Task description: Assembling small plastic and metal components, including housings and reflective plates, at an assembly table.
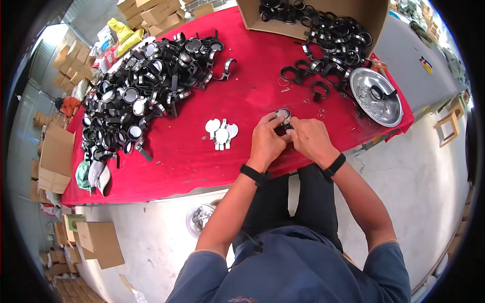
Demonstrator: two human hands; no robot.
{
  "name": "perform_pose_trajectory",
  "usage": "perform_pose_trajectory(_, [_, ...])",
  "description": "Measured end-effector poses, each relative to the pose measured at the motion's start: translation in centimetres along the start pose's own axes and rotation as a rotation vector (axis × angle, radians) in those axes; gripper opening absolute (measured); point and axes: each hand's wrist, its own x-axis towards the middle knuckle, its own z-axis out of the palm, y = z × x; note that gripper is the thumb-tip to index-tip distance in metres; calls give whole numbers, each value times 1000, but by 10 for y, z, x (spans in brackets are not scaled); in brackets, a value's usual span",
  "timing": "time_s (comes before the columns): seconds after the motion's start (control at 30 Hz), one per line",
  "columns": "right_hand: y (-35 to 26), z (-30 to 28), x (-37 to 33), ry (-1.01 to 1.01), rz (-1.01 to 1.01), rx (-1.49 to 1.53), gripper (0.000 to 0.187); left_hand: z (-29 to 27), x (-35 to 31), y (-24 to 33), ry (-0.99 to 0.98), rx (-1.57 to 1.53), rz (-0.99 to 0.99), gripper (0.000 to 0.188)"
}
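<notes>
Near the table's front edge, both of my hands grip one small round piece (pixel 284 113) with a silver rim and a dark band beneath it. My left hand (pixel 268 141) pinches it from the left, thumb and fingers bent round it. From the right, the fingertips of my right hand (pixel 313 140) press on the same piece, and its lower part is hidden by my fingers. To the left of my hands lie several flat silver disc plates (pixel 222 135), overlapping. Loose black bands (pixel 320 91) and tiny metal clips (pixel 321 112) are scattered to the right.
A big heap of black bands with silver discs (pixel 146 81) covers the left of the red table (pixel 192 161). At the back right, a tipped cardboard box (pixel 389 25) spills black bands. A steel bowl (pixel 353 83) of small metal parts stands right. Below, another bowl (pixel 191 222) holds metal pieces.
</notes>
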Motion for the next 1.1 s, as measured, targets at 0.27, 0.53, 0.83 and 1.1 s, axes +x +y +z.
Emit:
perform_pose_trajectory(0.27, [80, 13, -15, 301, 195, 121, 17, -20, 12, -1, -4, 45, 100, 63])
perform_pose_trajectory(0.53, [96, 32, -21, 570, 321, 327, 15, -215, 183, -40, 637, 677, 265, 65])
perform_pose_trajectory(0.83, [111, 35, -34, 645, 317, 258, 25, -16, 145, 27, -88, 125, 235, 75])
perform_pose_trajectory(1.1, [119, 39, -16, 831, 481, 124, 60, 88, 130, 40, -327, 292, 453, 31])
